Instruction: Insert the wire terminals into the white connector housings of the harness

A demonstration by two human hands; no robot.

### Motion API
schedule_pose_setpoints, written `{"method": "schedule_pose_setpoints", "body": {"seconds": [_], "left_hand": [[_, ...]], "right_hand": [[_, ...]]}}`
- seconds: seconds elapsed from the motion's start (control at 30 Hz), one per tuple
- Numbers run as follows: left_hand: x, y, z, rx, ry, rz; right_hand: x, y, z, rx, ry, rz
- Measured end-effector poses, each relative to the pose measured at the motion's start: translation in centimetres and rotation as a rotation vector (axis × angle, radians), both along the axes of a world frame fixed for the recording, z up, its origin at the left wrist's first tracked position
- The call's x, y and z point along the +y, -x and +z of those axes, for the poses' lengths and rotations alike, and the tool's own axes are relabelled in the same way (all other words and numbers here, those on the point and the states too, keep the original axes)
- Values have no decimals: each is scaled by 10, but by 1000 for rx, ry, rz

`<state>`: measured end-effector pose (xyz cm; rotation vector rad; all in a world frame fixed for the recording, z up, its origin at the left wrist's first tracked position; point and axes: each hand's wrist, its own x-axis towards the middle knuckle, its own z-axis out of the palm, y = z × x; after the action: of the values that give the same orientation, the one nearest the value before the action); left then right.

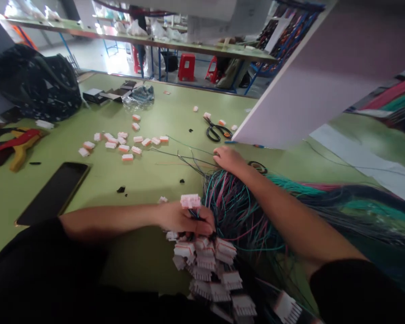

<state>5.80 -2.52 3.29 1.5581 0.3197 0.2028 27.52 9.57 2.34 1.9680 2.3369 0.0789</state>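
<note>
My left hand [185, 219] is closed round dark wires just below a white connector [190, 200] at the lower middle. Beneath it hangs a cluster of white connectors with orange edges [205, 261]. Further up, my right hand [227, 158] has curled fingers at the ends of thin wires lying on the green table [168, 180]; what its fingertips hold is too small to name. Under my right forearm spreads a thick bundle of teal, pink and dark wires [236, 202]. Several loose connectors [123, 147] lie left of my right hand.
Black-handled scissors [218, 131] lie beyond my right hand, beside a white upright panel [307, 76]. At left are a phone [54, 193], a red and yellow tool [20, 143] and a dark bag [37, 83]. Plastic wrap [140, 95] sits further back.
</note>
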Motion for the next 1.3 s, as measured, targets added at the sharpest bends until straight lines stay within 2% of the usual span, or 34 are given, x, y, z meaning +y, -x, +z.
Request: {"method": "schedule_pose_setpoints", "body": {"seconds": [0.1, 0.2, 0.27, 0.33, 0.43, 0.53, 0.63, 0.77, 0.87, 0.97, 1.07, 1.13, 1.2, 1.3], "left_hand": [[-8, -4, 0, -34, -90, 18], [-18, -8, 1, -80, -216, 75], [-25, -10, 1, -71, -339, 132], [-30, -11, 2, -35, -447, 176], [-33, -11, 2, -13, -521, 196], [-33, -10, 1, -29, -513, 230], [-33, -11, -1, -40, -459, 269], [-29, -10, -1, -79, -276, 290], [-23, -10, -1, -41, 77, 322], [-16, -13, 0, 11, 485, 434], [-7, -14, -1, -34, 680, 546], [0, -11, -2, -60, 701, 541], [8, -7, -3, -34, 635, 526], [19, -1, 0, 142, 355, 515]], "right_hand": [[0, 12, 0, -28, -15, 23], [-6, 24, 12, -41, -19, 51], [-9, 34, 21, -6, 37, 86], [-11, 45, 26, 55, 161, 114], [-12, 56, 23, 145, 305, 106], [-14, 57, 13, 209, 305, 71], [-20, 48, 7, 391, 287, 8], [-29, 38, 5, 1034, 350, -128], [-32, 38, 5, 1353, 404, -171], [-32, 45, 6, 1568, 441, -175], [-33, 52, 6, 1682, 420, -196], [-35, 56, 5, 1685, 380, -209], [-37, 59, 3, 1627, 325, -191], [-40, 62, -1, 1449, 261, -87]]}}
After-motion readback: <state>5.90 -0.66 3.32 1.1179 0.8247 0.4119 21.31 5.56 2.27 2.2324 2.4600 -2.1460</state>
